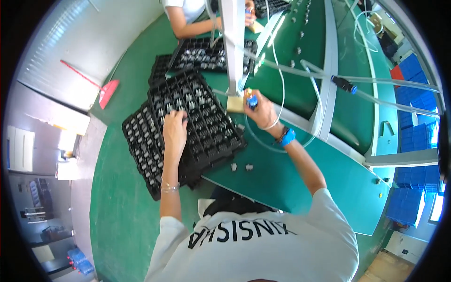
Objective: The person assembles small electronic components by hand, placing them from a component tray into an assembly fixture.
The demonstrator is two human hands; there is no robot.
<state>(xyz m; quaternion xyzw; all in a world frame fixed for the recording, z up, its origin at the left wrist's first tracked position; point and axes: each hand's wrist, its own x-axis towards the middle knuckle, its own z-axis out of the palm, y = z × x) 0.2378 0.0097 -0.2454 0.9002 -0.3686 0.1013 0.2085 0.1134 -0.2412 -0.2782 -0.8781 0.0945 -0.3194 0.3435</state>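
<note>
My left hand (174, 129) reaches over a black compartment tray (211, 122), fingers bent down and together among its cells. What the fingertips pinch, if anything, is hidden. Small silvery metal parts (190, 98) stand in the tray's far cells; several nearer cells look dark. In my right hand (262, 113) is a small blue tool (252, 101) with a yellow tip, gripped above a pale yellow block (235, 104). A clear hose curves past that wrist. Two small metal parts, one of them a silvery piece (249, 167), lie on the green tabletop (291, 174) nearer me.
A second black tray (136, 136) sits beneath at the left, filled with small parts. A grey upright post (232, 47) rises just beyond my right hand. Hoses (300, 73) hang across the right. Opposite, a co-worker's arm (192, 28) reaches past another tray (202, 54).
</note>
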